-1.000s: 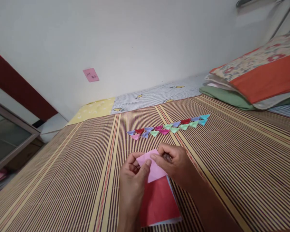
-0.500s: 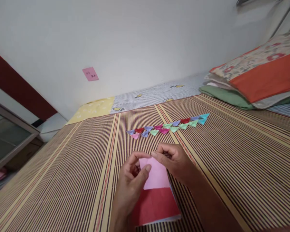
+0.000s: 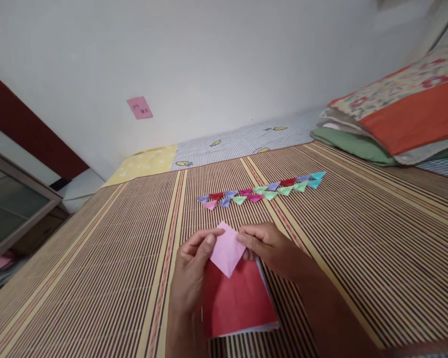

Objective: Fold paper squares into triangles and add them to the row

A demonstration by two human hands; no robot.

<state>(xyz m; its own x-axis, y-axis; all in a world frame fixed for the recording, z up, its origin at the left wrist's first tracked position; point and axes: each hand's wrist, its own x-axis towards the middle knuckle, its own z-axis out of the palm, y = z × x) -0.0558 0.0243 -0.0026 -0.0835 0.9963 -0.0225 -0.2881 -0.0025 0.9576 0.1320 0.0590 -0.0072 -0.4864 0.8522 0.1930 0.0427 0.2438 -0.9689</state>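
A small pink sheet of paper (image 3: 228,251) is held up like a diamond, one corner pointing up and one down, with faint creases on it. My left hand (image 3: 192,258) pinches its left side between thumb and fingers. On the right edge, my right hand (image 3: 265,243) grips the same paper with thumb and forefinger. Beneath it lies a red-topped stack of paper (image 3: 241,303) on the striped mat, with white and bluish edges showing. The paper's lower corner overlaps the red sheet; whether it touches is unclear.
Beyond my hands, several folded paper triangles (image 3: 255,197) in mixed colours lie in two rows on the striped mat (image 3: 108,268). Folded bedding with an orange and floral cover (image 3: 406,119) sits at the right. A pink note (image 3: 139,108) is stuck on the wall.
The pink paper has been lifted off the red stack and turned to a diamond, looking smaller than before. My right hand now grips its right edge, my left its left side.
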